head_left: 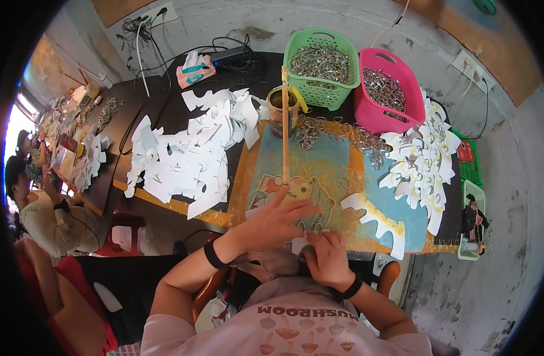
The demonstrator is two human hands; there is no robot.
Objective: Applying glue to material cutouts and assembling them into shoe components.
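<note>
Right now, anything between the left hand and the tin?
Yes, the wooden stick: in this view it runs from the left hand's fingertips up across the tin. Nothing else visible stands there; whether it touches the tin, I can't tell.

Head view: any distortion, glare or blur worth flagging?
Head view: fisheye, straight edges bowing toward a black rim; head view, far left: window blown out to white, seated person in beige rather soft; head view, top: small glints on metal rings; head view, centre: detail beside the right fingers too small to read.
</note>
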